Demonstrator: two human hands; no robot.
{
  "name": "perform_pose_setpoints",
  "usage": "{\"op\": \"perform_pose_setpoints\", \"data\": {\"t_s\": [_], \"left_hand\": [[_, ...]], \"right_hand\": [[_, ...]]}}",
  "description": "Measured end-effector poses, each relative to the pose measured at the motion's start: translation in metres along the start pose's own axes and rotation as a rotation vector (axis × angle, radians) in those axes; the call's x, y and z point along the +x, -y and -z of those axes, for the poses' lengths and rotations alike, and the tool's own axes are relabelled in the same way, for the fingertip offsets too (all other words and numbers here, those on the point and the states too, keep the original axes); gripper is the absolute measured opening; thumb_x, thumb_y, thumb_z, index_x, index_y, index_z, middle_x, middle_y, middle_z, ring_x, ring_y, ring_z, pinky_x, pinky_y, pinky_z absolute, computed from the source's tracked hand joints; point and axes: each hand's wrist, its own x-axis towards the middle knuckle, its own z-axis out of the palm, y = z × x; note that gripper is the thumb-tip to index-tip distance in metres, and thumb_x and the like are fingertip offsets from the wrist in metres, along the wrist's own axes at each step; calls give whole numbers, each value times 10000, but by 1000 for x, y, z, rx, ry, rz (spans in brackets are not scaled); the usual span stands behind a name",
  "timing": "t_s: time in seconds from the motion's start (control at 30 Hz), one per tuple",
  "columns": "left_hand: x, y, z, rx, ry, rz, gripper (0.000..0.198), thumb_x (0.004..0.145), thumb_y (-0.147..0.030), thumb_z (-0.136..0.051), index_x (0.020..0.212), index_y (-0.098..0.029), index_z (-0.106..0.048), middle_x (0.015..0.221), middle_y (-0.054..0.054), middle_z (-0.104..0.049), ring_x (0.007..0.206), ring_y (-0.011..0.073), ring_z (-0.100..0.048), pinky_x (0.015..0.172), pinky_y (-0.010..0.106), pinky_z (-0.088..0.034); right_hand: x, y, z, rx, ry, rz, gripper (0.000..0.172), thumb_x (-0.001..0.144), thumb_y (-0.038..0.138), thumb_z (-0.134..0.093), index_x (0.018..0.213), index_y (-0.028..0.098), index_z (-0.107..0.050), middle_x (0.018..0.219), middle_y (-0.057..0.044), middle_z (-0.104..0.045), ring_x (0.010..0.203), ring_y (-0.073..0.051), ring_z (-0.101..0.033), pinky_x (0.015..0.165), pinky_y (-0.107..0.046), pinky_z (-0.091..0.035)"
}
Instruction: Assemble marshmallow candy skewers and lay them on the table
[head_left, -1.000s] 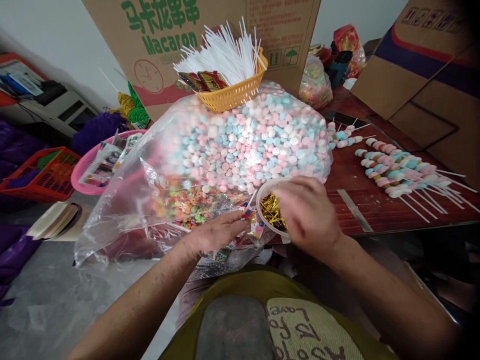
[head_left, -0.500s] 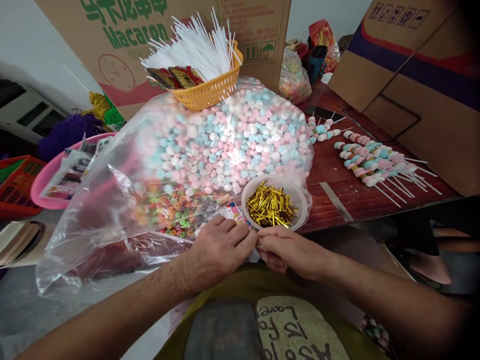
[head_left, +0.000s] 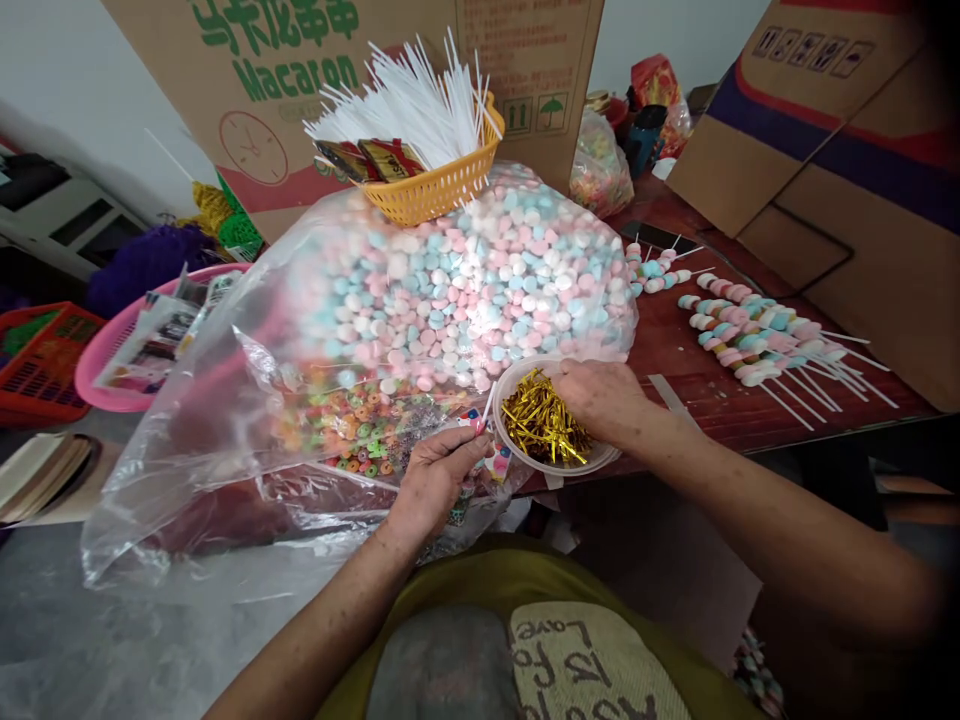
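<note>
My left hand [head_left: 435, 478] is closed on a small printed packet with a white stick [head_left: 487, 425] poking up from it, just in front of a big clear bag of pink, blue and white candies [head_left: 480, 290]. My right hand [head_left: 600, 395] reaches into a white bowl [head_left: 600, 462] of gold twist ties [head_left: 541, 428], fingers curled down among the ties; I cannot see whether one is pinched. The bowl stands at the near edge of the red-brown table [head_left: 697, 350].
Finished candy skewers [head_left: 757, 335] lie in a row on the table's right side. A yellow basket of white sticks [head_left: 427, 150] rests on the candy bag. Cardboard boxes [head_left: 840, 170] stand behind and right. A pink basin [head_left: 142, 340] and red crate [head_left: 37, 360] sit at left.
Both hands were together at the table edge pinching something; now my right hand has moved up into the bowl of ties while my left still holds the packet.
</note>
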Motion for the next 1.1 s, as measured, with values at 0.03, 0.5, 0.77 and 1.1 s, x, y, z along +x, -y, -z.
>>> {"op": "perform_pose_setpoints", "data": {"t_s": [0.03,0.5,0.77,1.1], "left_hand": [[0,-2,0,-24,20,3,332,517,-439,-827,641,-148,-726,630,12,-634,486,90,-527,474,216,-431],[8,-6,-18,-107,295,62,309,594,-409,-801,675,-127,-704,610,32,-629,491,91,-524,434,193,-312],[0,-9,-15,-69,211,9,315,610,-410,-785,677,-121,-679,566,14,-602,484,84,-512,458,194,-332],[3,-8,-26,-27,175,-57,241,684,-379,-684,651,-147,-629,524,-32,-520,467,70,-462,473,187,-357]], "right_hand": [[-8,-4,6,-21,-19,-19,287,872,66,-367,954,113,-638,1037,-175,-621,909,-246,-609,670,-299,-406],[-66,19,-10,377,-556,232,249,901,201,-396,748,158,-589,742,-67,-613,699,-176,-542,624,-282,-357],[-53,30,-18,853,-525,283,251,890,201,-419,709,177,-592,646,-22,-602,610,-133,-525,592,-246,-380],[-59,63,-18,1496,-384,22,239,859,345,-508,673,196,-495,554,34,-550,470,-86,-458,470,-209,-374]]}}
